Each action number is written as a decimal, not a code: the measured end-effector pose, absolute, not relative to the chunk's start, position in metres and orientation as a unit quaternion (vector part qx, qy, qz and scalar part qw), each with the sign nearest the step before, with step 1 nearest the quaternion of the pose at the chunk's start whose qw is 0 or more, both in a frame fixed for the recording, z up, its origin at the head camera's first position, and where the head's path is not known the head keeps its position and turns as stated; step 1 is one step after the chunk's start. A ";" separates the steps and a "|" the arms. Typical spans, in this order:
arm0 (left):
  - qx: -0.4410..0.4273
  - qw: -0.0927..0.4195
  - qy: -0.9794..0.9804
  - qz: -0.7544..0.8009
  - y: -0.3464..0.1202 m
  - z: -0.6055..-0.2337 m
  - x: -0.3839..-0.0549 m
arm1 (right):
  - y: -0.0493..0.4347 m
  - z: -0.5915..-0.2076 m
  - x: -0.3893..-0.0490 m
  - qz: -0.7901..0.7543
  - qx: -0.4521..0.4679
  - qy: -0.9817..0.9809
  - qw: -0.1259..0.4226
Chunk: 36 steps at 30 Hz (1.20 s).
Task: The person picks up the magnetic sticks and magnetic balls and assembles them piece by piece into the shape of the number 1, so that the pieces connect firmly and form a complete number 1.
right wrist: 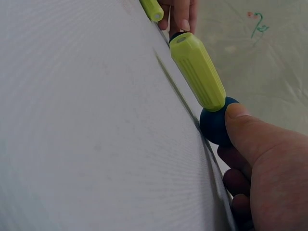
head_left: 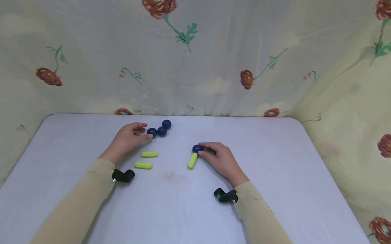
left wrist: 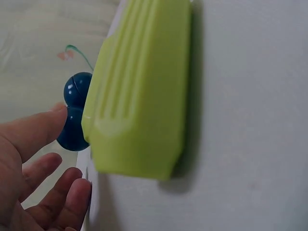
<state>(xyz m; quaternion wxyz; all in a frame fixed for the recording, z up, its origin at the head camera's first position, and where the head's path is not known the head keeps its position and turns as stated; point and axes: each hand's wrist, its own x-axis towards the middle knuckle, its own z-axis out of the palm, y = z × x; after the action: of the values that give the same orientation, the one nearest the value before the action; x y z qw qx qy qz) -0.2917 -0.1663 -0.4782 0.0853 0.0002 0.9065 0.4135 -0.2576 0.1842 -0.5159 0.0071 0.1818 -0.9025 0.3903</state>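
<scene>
With thumb and fingers, my right hand [head_left: 221,160] pinches a dark blue ball [head_left: 196,148]. A short yellow-green ridged rod [head_left: 192,161] sticks out from that ball toward me, as the right wrist view also shows [right wrist: 199,72]. My left hand [head_left: 126,138] is at the nearest of several blue balls, its thumb against this ball [head_left: 152,132] and its other fingers loosely bent, apart from it in the left wrist view. Two more blue balls, one beside it [head_left: 162,131] and one farther back [head_left: 166,124], form a row with it.
Two loose yellow-green rods, an upper one [head_left: 149,154] and a lower one [head_left: 143,165], lie between the hands, closer to the left. The white table [head_left: 164,216] ends at a flowered curtain [head_left: 211,64] behind. Each wrist wears a small black camera.
</scene>
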 end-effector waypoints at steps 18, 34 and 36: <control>0.015 0.095 0.924 0.371 -0.162 -0.481 -0.300 | 0.184 -0.514 -0.256 0.383 0.177 -0.906 0.008; 0.018 0.083 0.913 0.398 -0.169 -0.471 -0.288 | 0.185 -0.517 -0.258 0.387 0.178 -0.905 0.007; 0.015 0.085 0.909 0.407 -0.171 -0.468 -0.285 | 0.185 -0.517 -0.258 0.386 0.177 -0.906 0.007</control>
<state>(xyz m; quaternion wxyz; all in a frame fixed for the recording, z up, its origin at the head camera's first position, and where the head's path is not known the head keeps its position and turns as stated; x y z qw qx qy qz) -0.2851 -0.1706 -0.4680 0.0846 0.0151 0.9094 0.4071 -0.2581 0.1850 -0.5166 0.0070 0.1766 -0.9056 0.3856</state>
